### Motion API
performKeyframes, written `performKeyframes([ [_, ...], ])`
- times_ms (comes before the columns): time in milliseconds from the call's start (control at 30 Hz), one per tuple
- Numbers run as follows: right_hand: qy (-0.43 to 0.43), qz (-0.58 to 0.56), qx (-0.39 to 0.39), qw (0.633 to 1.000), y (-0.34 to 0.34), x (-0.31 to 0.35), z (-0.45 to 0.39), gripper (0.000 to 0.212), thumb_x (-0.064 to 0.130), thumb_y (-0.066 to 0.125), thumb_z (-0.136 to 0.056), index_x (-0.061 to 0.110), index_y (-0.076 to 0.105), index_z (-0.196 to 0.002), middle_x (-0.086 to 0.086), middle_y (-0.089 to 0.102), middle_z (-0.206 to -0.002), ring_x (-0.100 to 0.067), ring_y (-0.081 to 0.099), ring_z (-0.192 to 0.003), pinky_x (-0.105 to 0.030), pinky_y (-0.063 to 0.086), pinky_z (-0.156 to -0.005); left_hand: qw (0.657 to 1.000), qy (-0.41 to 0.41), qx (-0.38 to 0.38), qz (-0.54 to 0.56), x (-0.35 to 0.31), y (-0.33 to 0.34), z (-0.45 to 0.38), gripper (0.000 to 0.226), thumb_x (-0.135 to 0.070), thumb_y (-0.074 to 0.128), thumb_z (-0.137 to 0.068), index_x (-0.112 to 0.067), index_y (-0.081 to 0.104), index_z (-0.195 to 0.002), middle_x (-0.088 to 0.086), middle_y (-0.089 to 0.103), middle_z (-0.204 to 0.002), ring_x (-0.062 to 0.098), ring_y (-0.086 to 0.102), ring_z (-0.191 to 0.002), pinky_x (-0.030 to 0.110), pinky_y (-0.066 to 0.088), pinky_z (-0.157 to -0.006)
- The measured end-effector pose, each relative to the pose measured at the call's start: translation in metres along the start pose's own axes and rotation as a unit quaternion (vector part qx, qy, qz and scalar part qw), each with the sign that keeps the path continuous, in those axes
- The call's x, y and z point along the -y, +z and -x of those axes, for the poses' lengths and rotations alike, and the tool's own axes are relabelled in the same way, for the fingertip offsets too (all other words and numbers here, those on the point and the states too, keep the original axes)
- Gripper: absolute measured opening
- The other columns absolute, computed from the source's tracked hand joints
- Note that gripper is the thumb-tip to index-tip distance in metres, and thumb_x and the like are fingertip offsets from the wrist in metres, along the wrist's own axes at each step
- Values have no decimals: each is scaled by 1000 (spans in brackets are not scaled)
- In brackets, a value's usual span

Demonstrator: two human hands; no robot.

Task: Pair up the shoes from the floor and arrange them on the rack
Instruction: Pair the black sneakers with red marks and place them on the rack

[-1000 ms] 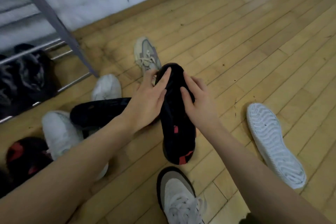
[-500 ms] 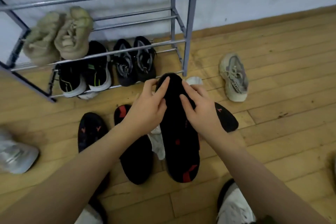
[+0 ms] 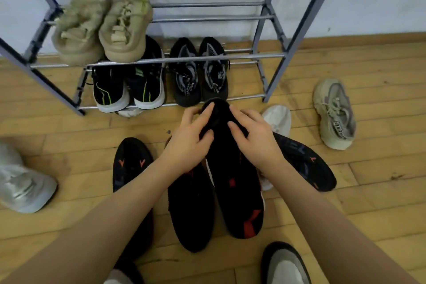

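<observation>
Head view: your left hand and right hand both close around the toe end of one black shoe, sole side up, red marks on the tread. Each grip is partly curled, fingers laid over the toe, thumbs pressing the sole; nothing else held. The shoe hangs just in front of the rack, heel toward you, above the floor.

A second black shoe lies sole-up just beside it on the left, likely its mate. Two more black soles with orange marks sit near: one left, one right, partly under your right wrist.

Rack: a beige pair on the middle shelf, a black pair with green stripes and a black-grey pair on the bottom shelf. Bottom shelf has room at the right end.

Loose on the floor: a grey sneaker right, a white shoe far left, a white toe behind your right hand.

Handling guess: light, soft knit upper, flexy sole, not fragile. Toe pinch lets the heel droop; take it mid-sole or at the heel collar, and grab the mate the same way.
</observation>
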State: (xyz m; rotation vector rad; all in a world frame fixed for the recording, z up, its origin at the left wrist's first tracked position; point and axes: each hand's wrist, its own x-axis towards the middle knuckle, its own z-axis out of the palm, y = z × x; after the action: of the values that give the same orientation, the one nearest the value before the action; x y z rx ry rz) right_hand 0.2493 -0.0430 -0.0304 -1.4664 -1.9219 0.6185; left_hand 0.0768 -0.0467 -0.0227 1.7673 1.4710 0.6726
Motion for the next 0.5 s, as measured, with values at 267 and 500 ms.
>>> performKeyframes([
  [267, 33, 156, 67, 985, 35, -44, -14, 51, 41, 33, -92, 13, 55, -129, -8, 62, -111, -32, 57, -96, -47, 50, -79, 982, -47, 84, -160, 43, 23, -38, 57, -38, 39, -95, -35, 15, -147, -1, 28, -149, 26, 29, -131, 38, 20, -108],
  [500, 32, 237, 97, 966, 31, -38, -14, 45, 41, 34, -93, 18, 58, -123, -3, 62, -111, -30, 58, -93, -42, 45, -81, 954, -1, 117, -277, 51, 17, -32, 54, -38, 31, -98, -29, 14, -148, -3, 21, -152, 21, 19, -136, 35, 15, -108],
])
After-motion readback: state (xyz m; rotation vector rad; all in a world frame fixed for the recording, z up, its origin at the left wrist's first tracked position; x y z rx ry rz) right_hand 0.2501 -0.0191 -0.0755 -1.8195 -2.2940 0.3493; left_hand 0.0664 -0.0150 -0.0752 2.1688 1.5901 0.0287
